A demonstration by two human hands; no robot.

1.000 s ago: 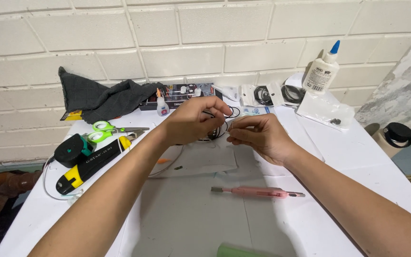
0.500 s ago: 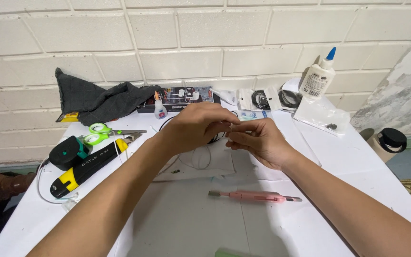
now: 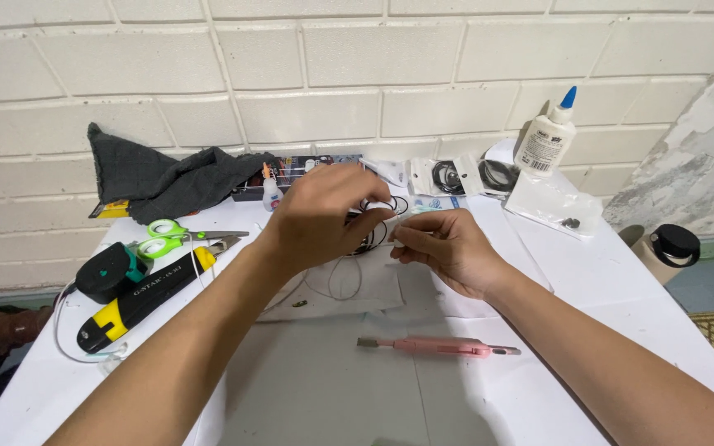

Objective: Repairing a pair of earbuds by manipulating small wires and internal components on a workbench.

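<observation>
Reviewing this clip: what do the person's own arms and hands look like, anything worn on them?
Both forearms are bare as far as the frame shows: no sleeves in view. The left hand and right hand wear no gloves, and no watch, bracelet or ring is visible. There are no cables, straps or markings on either arm.

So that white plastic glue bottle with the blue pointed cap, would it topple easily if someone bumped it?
Probably yes. The white glue bottle with the blue cap stands upright, tall and narrow for its base, so a sideways knock near the top would likely tip it. It looks like light plastic, so it may slide on the smooth white table first. Being rounded, it could roll once down.
</observation>
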